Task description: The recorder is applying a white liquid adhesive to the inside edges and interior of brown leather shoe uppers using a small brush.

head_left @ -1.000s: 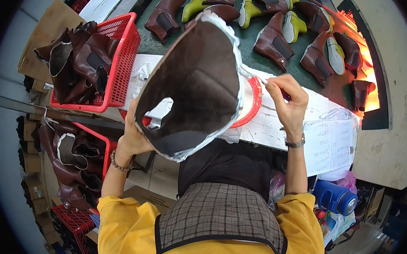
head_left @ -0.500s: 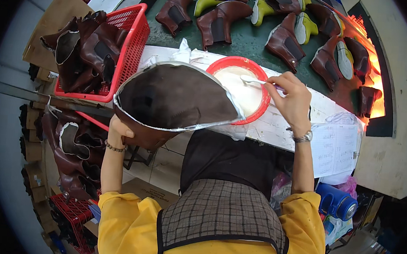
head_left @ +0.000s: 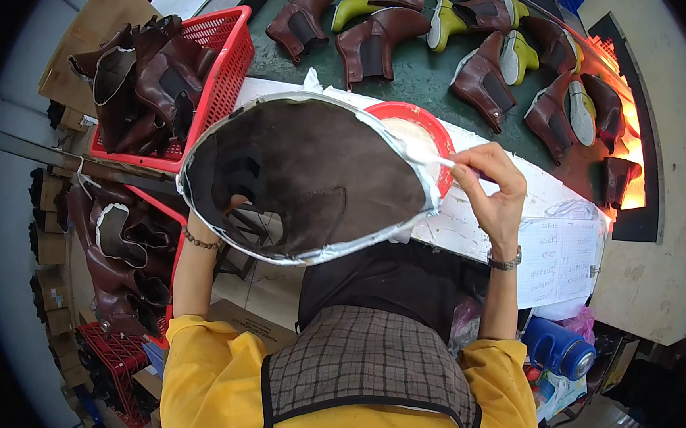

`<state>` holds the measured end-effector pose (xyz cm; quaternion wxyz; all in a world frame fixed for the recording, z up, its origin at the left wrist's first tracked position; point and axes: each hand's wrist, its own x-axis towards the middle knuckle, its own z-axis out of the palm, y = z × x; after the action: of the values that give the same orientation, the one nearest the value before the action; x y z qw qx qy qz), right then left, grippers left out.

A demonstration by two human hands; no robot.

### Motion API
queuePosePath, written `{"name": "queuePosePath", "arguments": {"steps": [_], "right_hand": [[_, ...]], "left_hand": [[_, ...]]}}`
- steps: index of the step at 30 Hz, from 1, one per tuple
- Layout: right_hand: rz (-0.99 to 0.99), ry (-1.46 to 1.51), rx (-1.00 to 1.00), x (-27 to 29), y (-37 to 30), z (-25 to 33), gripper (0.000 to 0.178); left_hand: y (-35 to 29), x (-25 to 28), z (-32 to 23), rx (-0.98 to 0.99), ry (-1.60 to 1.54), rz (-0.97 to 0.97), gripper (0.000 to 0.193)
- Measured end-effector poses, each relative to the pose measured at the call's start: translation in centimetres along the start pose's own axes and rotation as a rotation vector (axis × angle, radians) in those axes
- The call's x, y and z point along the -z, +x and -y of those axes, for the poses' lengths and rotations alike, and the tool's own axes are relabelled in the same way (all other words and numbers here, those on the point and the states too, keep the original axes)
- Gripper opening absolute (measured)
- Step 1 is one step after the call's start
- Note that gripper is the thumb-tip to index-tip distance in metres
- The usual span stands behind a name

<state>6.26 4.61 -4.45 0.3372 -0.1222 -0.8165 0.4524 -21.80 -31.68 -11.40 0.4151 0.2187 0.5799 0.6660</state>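
A dark brown leather boot upper [head_left: 314, 172] is turned with its wide opening toward me, and a white, wet-looking band runs round its edge. My left hand [head_left: 236, 201] grips it from the left and underneath; the upper hides most of that hand, with a bit of finger showing through the opening. Pinched in my right hand [head_left: 496, 189] is a small toothbrush-like brush [head_left: 440, 160]. Its white head touches the upper's right edge. Behind that edge stands a red bowl [head_left: 433, 118] of creamy white paste, partly covered by the upper.
Several brown boots [head_left: 487, 81], some beside lime-green lasts [head_left: 517, 57], lie on the green surface [head_left: 417, 68] beyond the white bench. A red basket [head_left: 230, 63] of uppers stands left. Papers [head_left: 558, 261] and a blue flask [head_left: 560, 348] are right; an orange-glowing heater [head_left: 637, 155] is far right.
The upper has tipped further toward me and shifted right, now covering part of the bowl. My right hand has brought the brush from the paste to the upper's edge.
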Motion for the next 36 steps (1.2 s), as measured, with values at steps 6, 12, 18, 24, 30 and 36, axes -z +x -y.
{"name": "queuePosePath", "arguments": {"steps": [6, 12, 18, 24, 30, 36], "right_hand": [[-0.045, 0.061, 0.069, -1.0, 1.8, 0.2, 0.014], [-0.073, -0.024, 0.004, 0.5, -0.6, 0.6, 0.013], [-0.02, -0.067, 0.096, -0.6, 2.4, 1.0, 0.012], [0.153, -0.139, 0.314, -0.3, 5.0, 1.8, 0.012], [0.315, -0.188, 0.367, -0.3, 7.2, 2.0, 0.013], [0.398, -0.154, 0.535, -3.3, 9.5, 2.9, 0.017]], "left_hand": [[-1.9, -1.9, -0.9, 0.083, -0.067, -0.029, 0.126], [-1.5, -3.4, -2.5, 0.146, -0.14, -0.076, 0.125], [-0.2, -8.3, -3.3, 0.229, -0.209, -0.119, 0.125], [1.1, -12.1, -4.2, 0.303, -0.293, -0.183, 0.125], [0.7, -10.5, -2.0, -0.23, 0.253, 0.299, 0.075], [0.0, -10.2, -2.4, -0.173, 0.082, 0.246, 0.084]]}}
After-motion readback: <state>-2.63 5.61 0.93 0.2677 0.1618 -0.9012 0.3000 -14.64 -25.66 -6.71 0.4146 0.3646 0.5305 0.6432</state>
